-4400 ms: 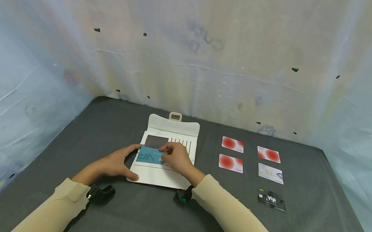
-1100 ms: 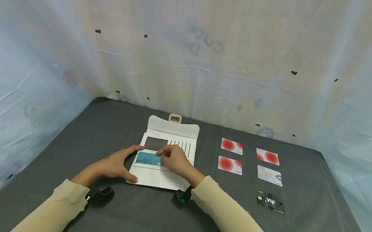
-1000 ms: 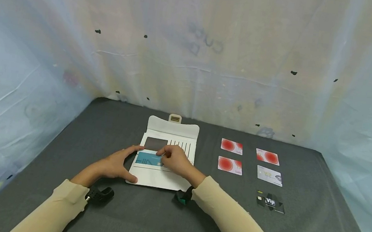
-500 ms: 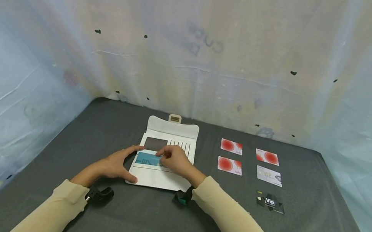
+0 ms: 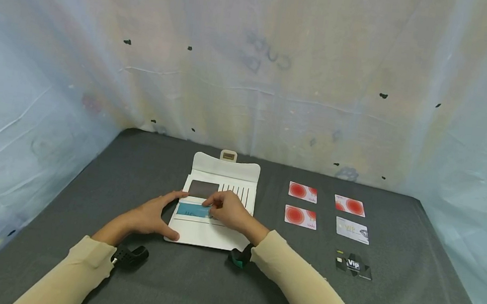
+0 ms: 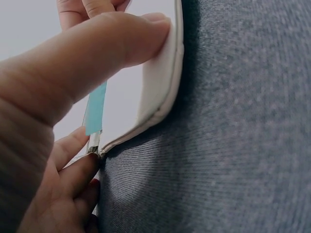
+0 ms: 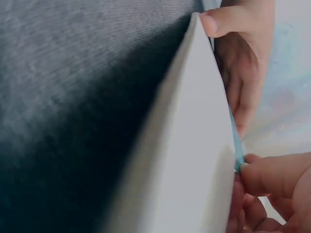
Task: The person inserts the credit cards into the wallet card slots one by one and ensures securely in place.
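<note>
1. Blue in the head view, the card (image 5: 192, 210) is pinched by the right hand (image 5: 229, 208), its lower part hidden in the wallet (image 5: 201, 234); the wallet's left edge is touched by the spread left hand (image 5: 151, 215).
2. Left wrist: the right hand is cut off.
3. Right wrist: the card is seen as a sliver.

Soft, even light fills the head view; the right wrist view shows deep shadow on the desk (image 7: 63, 73) across the white wallet (image 7: 194, 121) from the right grip (image 7: 277, 189), the wallet's lower edge blurred.
</note>
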### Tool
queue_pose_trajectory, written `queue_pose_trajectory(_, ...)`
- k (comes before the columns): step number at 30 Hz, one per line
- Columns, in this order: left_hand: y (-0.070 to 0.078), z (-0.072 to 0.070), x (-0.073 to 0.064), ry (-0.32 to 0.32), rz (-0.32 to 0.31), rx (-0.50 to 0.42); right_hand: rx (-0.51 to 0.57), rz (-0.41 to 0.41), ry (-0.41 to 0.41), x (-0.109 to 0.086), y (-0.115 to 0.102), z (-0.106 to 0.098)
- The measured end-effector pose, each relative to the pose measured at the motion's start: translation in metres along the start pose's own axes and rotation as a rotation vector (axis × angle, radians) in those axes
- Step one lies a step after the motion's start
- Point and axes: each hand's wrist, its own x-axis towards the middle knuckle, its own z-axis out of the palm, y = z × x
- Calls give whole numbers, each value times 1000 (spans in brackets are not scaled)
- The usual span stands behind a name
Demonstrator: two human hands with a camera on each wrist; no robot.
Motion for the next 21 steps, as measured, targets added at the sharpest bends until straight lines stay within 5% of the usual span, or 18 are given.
queue_pose_trajectory(6,-3,0,2,3,9,4,-68,-16,-9,1,2,3)
queue_pose_trajectory(21,-2,0,2,5,18,-7,-32,-2,-17,-2,4,2)
